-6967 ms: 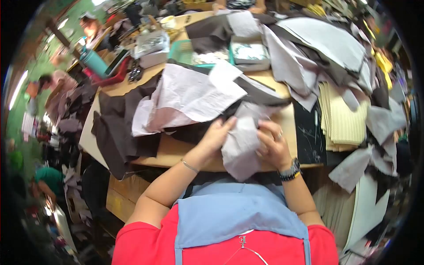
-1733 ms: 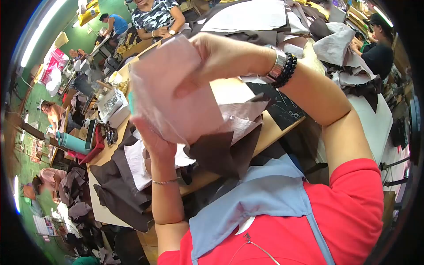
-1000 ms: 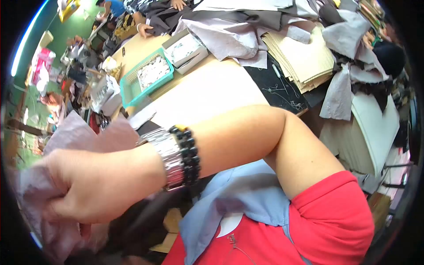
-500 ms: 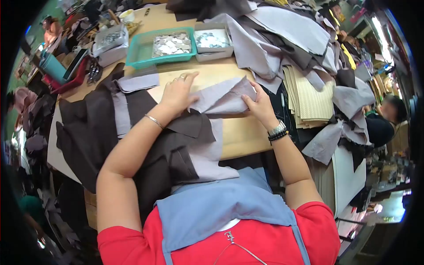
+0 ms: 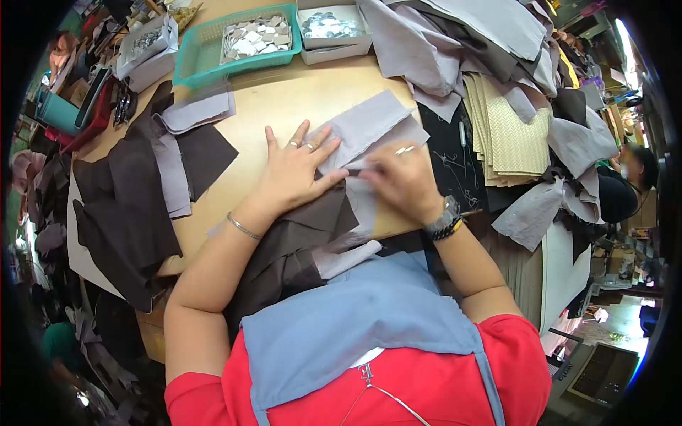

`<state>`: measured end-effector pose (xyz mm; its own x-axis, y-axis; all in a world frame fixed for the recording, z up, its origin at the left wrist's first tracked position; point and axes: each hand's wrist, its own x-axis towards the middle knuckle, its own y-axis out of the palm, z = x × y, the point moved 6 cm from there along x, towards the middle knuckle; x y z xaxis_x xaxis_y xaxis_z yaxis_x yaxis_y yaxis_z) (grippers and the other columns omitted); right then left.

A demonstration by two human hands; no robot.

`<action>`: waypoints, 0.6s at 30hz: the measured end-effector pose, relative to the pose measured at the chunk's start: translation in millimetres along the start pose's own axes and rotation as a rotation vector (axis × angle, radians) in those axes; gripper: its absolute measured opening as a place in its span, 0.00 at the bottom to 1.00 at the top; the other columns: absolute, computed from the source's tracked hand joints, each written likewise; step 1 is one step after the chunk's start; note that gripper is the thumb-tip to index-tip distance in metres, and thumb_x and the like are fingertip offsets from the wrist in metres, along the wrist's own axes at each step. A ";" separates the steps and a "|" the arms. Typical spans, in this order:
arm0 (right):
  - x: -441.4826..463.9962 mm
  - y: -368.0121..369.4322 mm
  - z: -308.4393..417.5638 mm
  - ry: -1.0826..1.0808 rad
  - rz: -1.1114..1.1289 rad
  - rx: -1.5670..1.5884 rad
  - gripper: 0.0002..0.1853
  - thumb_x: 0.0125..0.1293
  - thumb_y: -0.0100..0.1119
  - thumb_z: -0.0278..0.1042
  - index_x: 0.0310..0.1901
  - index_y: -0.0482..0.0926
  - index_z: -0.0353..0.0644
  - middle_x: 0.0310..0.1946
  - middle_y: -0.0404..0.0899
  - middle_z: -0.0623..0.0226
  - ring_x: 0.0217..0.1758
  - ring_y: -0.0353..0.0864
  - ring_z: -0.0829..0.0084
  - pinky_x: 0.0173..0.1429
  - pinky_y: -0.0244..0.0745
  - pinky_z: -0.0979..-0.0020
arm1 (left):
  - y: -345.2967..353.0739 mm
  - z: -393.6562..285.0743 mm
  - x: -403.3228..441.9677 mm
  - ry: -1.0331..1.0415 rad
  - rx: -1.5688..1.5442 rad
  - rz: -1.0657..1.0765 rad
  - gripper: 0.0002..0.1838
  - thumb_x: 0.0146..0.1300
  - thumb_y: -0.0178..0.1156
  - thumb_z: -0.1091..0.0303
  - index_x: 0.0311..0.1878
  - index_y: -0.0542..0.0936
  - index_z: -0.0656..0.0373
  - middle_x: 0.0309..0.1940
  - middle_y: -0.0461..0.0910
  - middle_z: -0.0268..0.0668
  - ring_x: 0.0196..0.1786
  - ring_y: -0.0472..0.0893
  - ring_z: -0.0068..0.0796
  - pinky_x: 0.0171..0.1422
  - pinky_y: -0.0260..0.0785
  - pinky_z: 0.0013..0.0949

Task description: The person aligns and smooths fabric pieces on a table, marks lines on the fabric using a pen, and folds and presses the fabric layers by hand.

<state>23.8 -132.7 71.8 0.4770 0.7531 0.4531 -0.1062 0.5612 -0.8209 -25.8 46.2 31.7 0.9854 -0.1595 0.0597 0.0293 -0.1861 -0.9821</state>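
Observation:
A light grey-lilac fabric piece (image 5: 373, 128) lies folded on the table in front of me. My left hand (image 5: 302, 170) is spread flat over its left end, holding nothing. At the fold, my right hand (image 5: 403, 181) has its fingers curled and pinched on the fabric edge; it is slightly blurred, and its fingertips are partly hidden. Between the two hands a small dark edge shows. Dark brown fabric (image 5: 312, 224) with a pale underside hangs below my left hand, over the table's front edge towards my lap.
Dark garment pieces (image 5: 121, 199) lie at the left. At the back stand a teal basket (image 5: 202, 60) of small pale pieces and a white box (image 5: 334, 53) of shiny pieces. Fabric piles (image 5: 476, 42) and cream textured sheets (image 5: 511, 138) are at the right. A person (image 5: 629, 177) sits far right.
The grey-lilac fabric was held up between both hands; now it lies on the table. My left hand has flattened onto it, and my right hand has come lower and inward.

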 end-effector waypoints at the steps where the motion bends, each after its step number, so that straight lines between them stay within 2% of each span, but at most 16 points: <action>1: -2.6 11.5 17.6 -0.046 0.141 0.043 0.18 0.58 0.70 0.47 0.44 0.81 0.46 0.43 0.82 0.66 0.52 0.79 0.62 0.62 0.66 0.55 | 0.7 2.6 2.0 -0.005 -0.013 0.011 0.29 0.74 0.43 0.39 0.72 0.71 0.40 0.76 0.62 0.28 0.79 0.58 0.45 0.69 0.35 0.85; 4: -15.8 37.1 46.9 -0.135 0.172 0.022 0.23 0.58 0.68 0.54 0.45 0.81 0.42 0.47 0.78 0.64 0.53 0.76 0.61 0.67 0.64 0.52 | -0.6 11.6 15.6 -0.025 -0.039 0.045 0.29 0.75 0.41 0.42 0.72 0.71 0.42 0.76 0.63 0.30 0.80 0.56 0.47 0.69 0.30 0.85; 7: -22.8 49.2 62.8 -0.115 0.179 -0.023 0.22 0.57 0.69 0.53 0.44 0.81 0.42 0.47 0.77 0.64 0.51 0.76 0.61 0.67 0.64 0.52 | -4.6 4.4 24.2 -0.018 0.046 0.051 0.32 0.74 0.42 0.40 0.72 0.71 0.49 0.76 0.63 0.36 0.80 0.56 0.47 0.70 0.29 0.84; 8: -24.6 47.4 72.8 -0.155 0.152 0.014 0.16 0.60 0.65 0.43 0.43 0.81 0.41 0.44 0.78 0.65 0.48 0.76 0.62 0.63 0.70 0.58 | -5.1 -0.6 25.4 -0.025 0.080 0.062 0.34 0.73 0.43 0.38 0.72 0.71 0.51 0.76 0.63 0.38 0.80 0.56 0.46 0.70 0.29 0.84; 11: -31.2 61.8 86.4 -0.271 0.133 0.179 0.09 0.57 0.63 0.33 0.39 0.81 0.41 0.40 0.77 0.65 0.42 0.76 0.64 0.53 0.74 0.65 | -6.7 -10.8 27.7 0.002 0.185 0.067 0.42 0.67 0.47 0.32 0.71 0.70 0.58 0.75 0.63 0.43 0.80 0.56 0.45 0.71 0.29 0.83; 12: -27.9 59.6 90.1 -0.260 0.130 0.203 0.08 0.56 0.59 0.28 0.38 0.81 0.41 0.38 0.77 0.65 0.40 0.77 0.65 0.48 0.75 0.68 | -0.1 -12.6 26.7 0.017 0.199 0.030 0.45 0.64 0.48 0.30 0.71 0.70 0.59 0.75 0.63 0.44 0.80 0.56 0.45 0.71 0.30 0.82; 13: -27.1 60.7 91.6 -0.254 0.128 0.232 0.08 0.57 0.58 0.28 0.38 0.80 0.41 0.38 0.77 0.65 0.41 0.77 0.65 0.49 0.75 0.67 | 1.8 -15.8 26.4 0.030 0.209 -0.012 0.48 0.62 0.50 0.27 0.71 0.70 0.61 0.75 0.63 0.45 0.80 0.55 0.45 0.72 0.30 0.82; 14: -26.7 62.1 92.9 -0.252 0.129 0.262 0.07 0.57 0.57 0.28 0.38 0.80 0.40 0.37 0.77 0.64 0.42 0.78 0.65 0.49 0.76 0.67 | 4.1 -14.9 25.2 -0.028 0.117 -0.031 0.48 0.57 0.58 0.29 0.71 0.70 0.57 0.75 0.63 0.44 0.80 0.57 0.44 0.71 0.31 0.82; 17: -27.3 61.5 94.2 -0.188 0.139 0.382 0.05 0.61 0.59 0.30 0.38 0.80 0.40 0.37 0.77 0.63 0.42 0.79 0.63 0.48 0.76 0.66 | 4.8 -5.9 15.5 -0.050 -0.198 -0.159 0.45 0.55 0.65 0.35 0.71 0.71 0.53 0.75 0.63 0.44 0.78 0.60 0.44 0.71 0.33 0.82; 18: -28.2 61.2 93.4 -0.176 0.131 0.419 0.06 0.62 0.61 0.31 0.38 0.80 0.40 0.37 0.77 0.63 0.41 0.79 0.62 0.47 0.77 0.65 | -2.7 -8.3 13.0 0.031 -0.149 -0.269 0.43 0.51 0.69 0.38 0.69 0.73 0.46 0.75 0.64 0.40 0.77 0.63 0.43 0.70 0.36 0.83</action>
<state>-77.7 -87.5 41.3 0.2846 0.8534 0.4368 -0.5160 0.5203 -0.6804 -14.5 36.6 36.6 0.9398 -0.1144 0.3219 0.2614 -0.3656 -0.8933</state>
